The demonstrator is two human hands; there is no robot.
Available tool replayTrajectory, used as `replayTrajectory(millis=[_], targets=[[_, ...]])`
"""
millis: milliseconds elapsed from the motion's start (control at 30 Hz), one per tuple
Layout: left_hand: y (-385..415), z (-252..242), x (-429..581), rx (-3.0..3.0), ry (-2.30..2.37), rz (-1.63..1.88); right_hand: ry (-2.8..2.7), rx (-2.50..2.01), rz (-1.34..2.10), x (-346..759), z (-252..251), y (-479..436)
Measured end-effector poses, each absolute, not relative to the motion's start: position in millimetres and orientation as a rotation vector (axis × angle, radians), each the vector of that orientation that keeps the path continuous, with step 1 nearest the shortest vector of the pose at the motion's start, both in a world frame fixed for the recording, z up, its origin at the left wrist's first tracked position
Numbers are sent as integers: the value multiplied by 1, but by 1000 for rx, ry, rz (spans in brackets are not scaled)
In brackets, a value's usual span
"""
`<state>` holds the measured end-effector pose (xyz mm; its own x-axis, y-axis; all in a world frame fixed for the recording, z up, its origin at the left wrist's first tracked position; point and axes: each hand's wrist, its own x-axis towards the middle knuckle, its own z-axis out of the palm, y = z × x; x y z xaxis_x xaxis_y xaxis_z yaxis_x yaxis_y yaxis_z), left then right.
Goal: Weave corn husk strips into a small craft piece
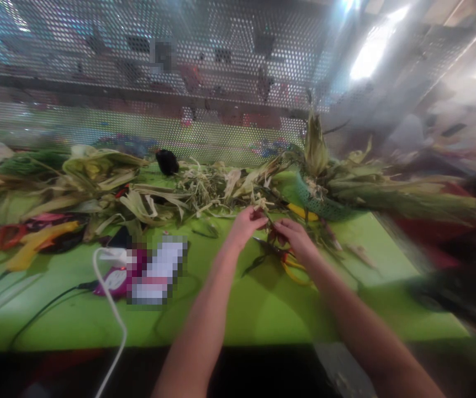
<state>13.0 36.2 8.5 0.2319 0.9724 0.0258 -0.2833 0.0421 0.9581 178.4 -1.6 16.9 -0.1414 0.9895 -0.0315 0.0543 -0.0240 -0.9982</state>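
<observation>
Over the green table [258,326], my left hand [247,225] pinches a small bundle of pale dried plant strips [262,203], which sticks up above its fingertips. Close beside it on the right, my right hand [291,235] has its fingers closed around the thin dark lower part of the same bundle. Scissors with yellow and red handles [296,272] lie just below my right hand, their blades partly hidden behind it. Long dried leaves and husks [205,185] are heaped behind both hands.
A green basket [324,204] with corn husks stands at the back right. On the left are a purple power strip [116,279] with cables, a blurred-out flat object [161,271] and a yellow glue gun [41,240]. A perforated metal screen [221,110] rises behind the table.
</observation>
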Motion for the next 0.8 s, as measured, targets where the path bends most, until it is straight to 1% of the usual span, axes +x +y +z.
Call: replayTrajectory(millis=[533, 800], targets=[[32, 16, 14, 1019, 821, 1135, -1355, -1239, 1295, 175, 22, -3], [34, 12, 14, 1031, 826, 1130, -1371, -1238, 1306, 175, 21, -2]])
